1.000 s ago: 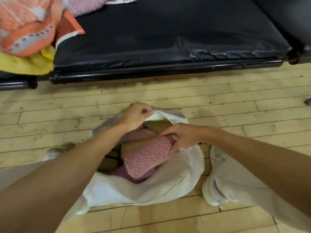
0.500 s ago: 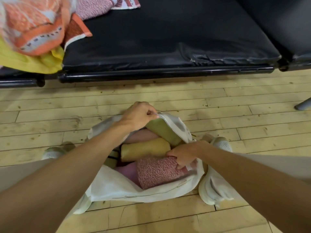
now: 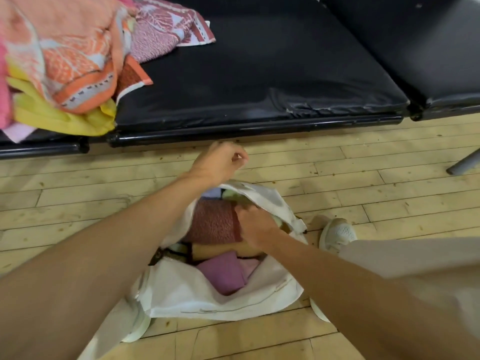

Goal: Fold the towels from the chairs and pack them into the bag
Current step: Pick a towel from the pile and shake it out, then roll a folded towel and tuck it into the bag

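A white fabric bag (image 3: 207,300) lies unzipped on the pale wooden plank floor (image 3: 78,203). Inside it a dusty-rose textured towel (image 3: 213,222) sits at the far end, a tan rolled towel (image 3: 215,252) lies in the middle and a mauve folded towel (image 3: 223,276) is nearest the camera. The right hand (image 3: 255,227) reaches into the bag, fingers curled round the rose towel's right edge. The left hand (image 3: 220,162) hovers just beyond the bag's far rim, fingers loosely curled and holding nothing. Beyond the bag stands a black padded chair (image 3: 259,74), with a heap of unfolded orange, pink and yellow towels (image 3: 65,61) to the bag's far left. A white shoe (image 3: 337,232) rests right of the bag.
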Motion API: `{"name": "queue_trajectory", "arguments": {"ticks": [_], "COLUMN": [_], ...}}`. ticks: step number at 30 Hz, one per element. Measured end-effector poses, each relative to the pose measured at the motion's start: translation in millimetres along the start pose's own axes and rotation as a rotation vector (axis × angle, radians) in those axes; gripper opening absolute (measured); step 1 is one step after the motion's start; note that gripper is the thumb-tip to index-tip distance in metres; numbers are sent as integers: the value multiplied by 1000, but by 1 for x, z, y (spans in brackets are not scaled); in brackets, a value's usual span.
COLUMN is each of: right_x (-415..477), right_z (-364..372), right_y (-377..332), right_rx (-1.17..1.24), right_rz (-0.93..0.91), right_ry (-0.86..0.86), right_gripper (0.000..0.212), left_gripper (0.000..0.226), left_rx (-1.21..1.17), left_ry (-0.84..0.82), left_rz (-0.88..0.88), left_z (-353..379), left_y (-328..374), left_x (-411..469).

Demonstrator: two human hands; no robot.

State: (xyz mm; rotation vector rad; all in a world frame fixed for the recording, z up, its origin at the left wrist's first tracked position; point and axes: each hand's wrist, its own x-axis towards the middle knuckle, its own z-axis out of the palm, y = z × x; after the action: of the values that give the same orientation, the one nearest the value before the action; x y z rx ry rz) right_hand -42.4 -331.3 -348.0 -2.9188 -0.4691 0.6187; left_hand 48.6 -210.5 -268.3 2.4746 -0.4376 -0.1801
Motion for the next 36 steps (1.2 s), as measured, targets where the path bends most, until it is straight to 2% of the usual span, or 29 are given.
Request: {"name": "queue_trajectory", "arguments": {"ticks": [4,9,13,17,20,26,29,31,34,36], "right_x": [-20,-41,-54,-53,-45,-3,28,46,66,73], "right_z": [-24,-74,-129,-182,-212,-246,-252,-251,-244,-234], "right_y": [1,15,11,-11,-32,-81,-110,-132,-163,-179], "right_rx": [-111,-15,82,165,253,427,541,619,711,566], "right_rz": [-45,-51,-160,-207,-248,-275,-271,-271,-331,-432], "right_ry": [-37,63,193,363,441,463,466,438,348,316], "right_gripper": [31,22,17,19,15,14,14,17,32,37], "left_gripper": [29,26,24,18,19,28,35,37,25,12], "left_rx": [121,323,276,211,216,302,349,246,-105,-262], "left_ry": [-239,-489,-487,-393,-251,202,303,328,433,479], "left_rz": [25,99,111,118,92,-89,-235,-311,-428,-451], "left_z": [-30,-64,-101,-149,-183,-228,-237,-239,-244,-248], "left_y": [8,17,38,59,51,-23,-62,-75,-75,-76], "left_x": [-8,-38,-59,-74,-81,-96,-111,-115,-115,-112]}}
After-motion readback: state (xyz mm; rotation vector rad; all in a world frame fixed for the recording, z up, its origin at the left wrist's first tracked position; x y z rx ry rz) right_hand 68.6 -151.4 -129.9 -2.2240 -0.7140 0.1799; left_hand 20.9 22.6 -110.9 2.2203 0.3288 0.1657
